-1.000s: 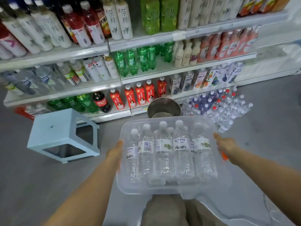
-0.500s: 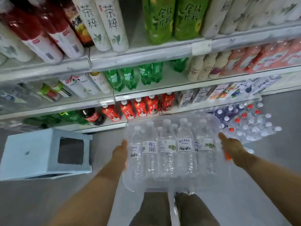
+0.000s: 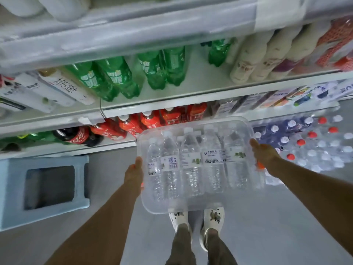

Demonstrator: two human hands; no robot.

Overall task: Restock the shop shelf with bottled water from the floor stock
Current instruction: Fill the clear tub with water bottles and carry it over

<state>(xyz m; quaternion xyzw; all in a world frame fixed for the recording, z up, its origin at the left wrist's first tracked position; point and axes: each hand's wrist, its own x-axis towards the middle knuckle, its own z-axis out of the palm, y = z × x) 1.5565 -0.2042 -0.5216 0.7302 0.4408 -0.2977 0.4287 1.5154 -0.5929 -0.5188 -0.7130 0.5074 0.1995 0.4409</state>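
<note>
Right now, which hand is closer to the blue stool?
Left. The left hand grips the side of the clear bin nearest the blue stool; the right hand grips the opposite side, with the whole bin between it and the stool.

On the shelf (image 3: 200, 83), green bottles (image 3: 118, 79) and cream bottles (image 3: 254, 60) are held on one tier, red bottles (image 3: 152, 119) and a cola bottle (image 3: 76, 135) below. A blue stool (image 3: 11, 188) and packs of bottled water (image 3: 315, 148) are set on the floor (image 3: 277, 226).

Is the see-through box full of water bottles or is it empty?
Full. Water bottles packed side by side fill the clear box, which the left hand and right hand hold by its sides.
</note>
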